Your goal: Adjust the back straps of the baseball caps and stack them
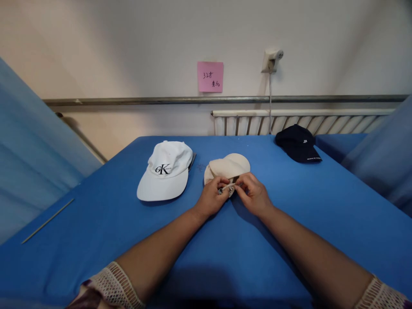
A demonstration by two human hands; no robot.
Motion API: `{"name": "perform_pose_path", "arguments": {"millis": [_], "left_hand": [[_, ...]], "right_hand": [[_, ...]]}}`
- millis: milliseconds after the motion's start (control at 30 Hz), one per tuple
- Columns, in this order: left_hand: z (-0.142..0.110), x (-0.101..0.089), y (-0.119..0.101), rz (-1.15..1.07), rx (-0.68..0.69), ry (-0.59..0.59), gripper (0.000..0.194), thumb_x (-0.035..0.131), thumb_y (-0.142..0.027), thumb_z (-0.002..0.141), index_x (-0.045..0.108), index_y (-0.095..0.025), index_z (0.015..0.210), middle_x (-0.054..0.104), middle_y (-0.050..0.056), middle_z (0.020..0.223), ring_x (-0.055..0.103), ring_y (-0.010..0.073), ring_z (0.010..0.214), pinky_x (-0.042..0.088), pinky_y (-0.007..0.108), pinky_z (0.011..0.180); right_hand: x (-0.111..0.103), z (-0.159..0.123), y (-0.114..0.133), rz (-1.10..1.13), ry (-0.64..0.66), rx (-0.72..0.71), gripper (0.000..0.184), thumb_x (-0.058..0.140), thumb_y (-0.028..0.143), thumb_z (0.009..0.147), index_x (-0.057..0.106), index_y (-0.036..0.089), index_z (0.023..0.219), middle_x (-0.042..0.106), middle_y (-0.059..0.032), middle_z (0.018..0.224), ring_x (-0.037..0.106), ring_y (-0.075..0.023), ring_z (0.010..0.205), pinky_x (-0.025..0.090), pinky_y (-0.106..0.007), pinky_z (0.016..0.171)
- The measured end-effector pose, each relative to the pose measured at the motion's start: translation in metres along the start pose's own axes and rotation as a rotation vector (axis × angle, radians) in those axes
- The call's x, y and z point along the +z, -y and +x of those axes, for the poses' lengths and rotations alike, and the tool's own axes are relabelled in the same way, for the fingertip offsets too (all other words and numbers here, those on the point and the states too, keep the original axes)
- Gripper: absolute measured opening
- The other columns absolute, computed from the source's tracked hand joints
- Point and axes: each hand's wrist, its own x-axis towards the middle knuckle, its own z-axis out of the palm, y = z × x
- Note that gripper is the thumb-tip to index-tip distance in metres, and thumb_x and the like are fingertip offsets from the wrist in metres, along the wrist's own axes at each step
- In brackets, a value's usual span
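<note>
A beige baseball cap (225, 167) lies in the middle of the blue-covered table (199, 253), its brim pointing away from me and its back edge toward me. My left hand (212, 195) pinches the left side of the cap's back strap. From the other side, my right hand (252, 193) grips the strap's end between thumb and fingers. A small metal buckle (231, 189) shows between the two hands. To the left rests a white cap (170, 165) with a black "CK"-like print, brim toward me. Part of the strap is hidden by my fingers.
A dark navy cap (298, 141) sits at the table's back right. On the left edge lies a thin stick (48, 221). Behind are a metal rail (154, 101), a radiator (244, 124), a pink note (210, 77) and a plugged-in cord (270, 94). Blue curtains (28, 150) hang at both sides.
</note>
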Motion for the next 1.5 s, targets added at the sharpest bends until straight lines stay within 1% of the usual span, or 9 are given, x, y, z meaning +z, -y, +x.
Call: {"name": "perform_pose_path", "arguments": {"millis": [67,167,533,733,900,1100,1267,1367,1500], "left_hand": [[0.0,0.0,0.001,0.015,0.004,0.004,0.017,0.062,-0.024,0.082,0.06,-0.017,0.097,0.072,0.006,0.094,0.069,0.0173,0.084,0.053,0.028,0.075],[0.0,0.001,0.003,0.027,0.01,-0.004,0.016,0.061,-0.023,0.082,0.06,-0.017,0.097,0.072,0.006,0.095,0.068,0.0171,0.083,0.053,0.028,0.074],[-0.002,0.003,0.005,0.151,0.067,0.001,0.02,0.061,-0.022,0.082,0.062,-0.018,0.102,0.072,0.007,0.099,0.067,0.0195,0.09,0.051,0.035,0.086],[-0.002,0.001,0.003,0.181,0.064,-0.005,0.021,0.06,-0.023,0.082,0.063,-0.019,0.103,0.073,0.005,0.095,0.067,0.0196,0.089,0.05,0.035,0.086],[-0.001,-0.001,0.0,0.199,0.053,-0.011,0.019,0.06,-0.025,0.082,0.064,-0.019,0.1,0.073,0.005,0.093,0.067,0.0191,0.086,0.051,0.033,0.083],[0.0,0.0,-0.001,0.004,-0.011,0.013,0.017,0.058,-0.021,0.081,0.063,-0.017,0.097,0.072,0.003,0.086,0.067,0.0156,0.077,0.052,0.027,0.072],[0.001,0.0,-0.001,-0.095,-0.092,-0.018,0.015,0.059,-0.021,0.079,0.062,-0.016,0.093,0.071,0.003,0.082,0.066,0.0145,0.073,0.051,0.025,0.066],[0.001,0.0,-0.001,-0.087,-0.066,0.0,0.015,0.06,-0.023,0.08,0.063,-0.016,0.093,0.071,0.004,0.087,0.066,0.0151,0.076,0.051,0.026,0.068],[0.001,0.0,0.001,-0.007,0.022,0.074,0.017,0.061,-0.026,0.082,0.063,-0.016,0.096,0.071,0.005,0.092,0.066,0.0166,0.081,0.051,0.028,0.074]], "right_hand": [[-0.003,-0.001,0.006,-0.022,0.066,-0.053,0.007,0.053,0.02,0.089,0.059,0.022,0.089,0.059,-0.0043,0.089,0.058,-0.0166,0.077,0.047,-0.029,0.071],[-0.004,-0.003,0.01,-0.101,0.122,-0.053,0.007,0.053,0.022,0.09,0.06,0.021,0.09,0.059,-0.0051,0.091,0.058,-0.0175,0.078,0.046,-0.03,0.071],[0.0,-0.004,0.013,-0.4,0.137,-0.043,0.012,0.052,0.021,0.091,0.062,0.02,0.084,0.06,-0.0067,0.087,0.057,-0.0191,0.074,0.04,-0.031,0.064],[0.001,-0.004,0.012,-0.33,0.129,-0.068,0.012,0.052,0.021,0.09,0.06,0.021,0.081,0.06,-0.0062,0.086,0.057,-0.0191,0.076,0.042,-0.031,0.066],[0.002,-0.004,0.005,-0.192,0.094,-0.053,0.01,0.053,0.02,0.088,0.057,0.021,0.079,0.059,-0.004,0.081,0.057,-0.0174,0.073,0.043,-0.029,0.066],[0.001,-0.003,0.004,-0.177,0.114,-0.127,0.009,0.052,0.019,0.088,0.058,0.02,0.082,0.06,-0.0054,0.084,0.057,-0.0179,0.076,0.045,-0.03,0.07],[-0.001,-0.001,0.006,-0.228,0.131,-0.217,0.011,0.05,0.019,0.089,0.059,0.019,0.084,0.063,-0.0084,0.089,0.058,-0.02,0.081,0.045,-0.033,0.073],[0.0,-0.001,0.003,-0.134,0.103,-0.152,0.009,0.052,0.019,0.086,0.059,0.02,0.081,0.063,-0.0066,0.085,0.059,-0.0187,0.078,0.046,-0.031,0.07],[0.007,-0.001,-0.005,0.039,0.02,0.085,0.009,0.058,0.023,0.08,0.058,0.021,0.071,0.06,-0.0017,0.073,0.055,-0.0145,0.064,0.043,-0.027,0.06]]}}
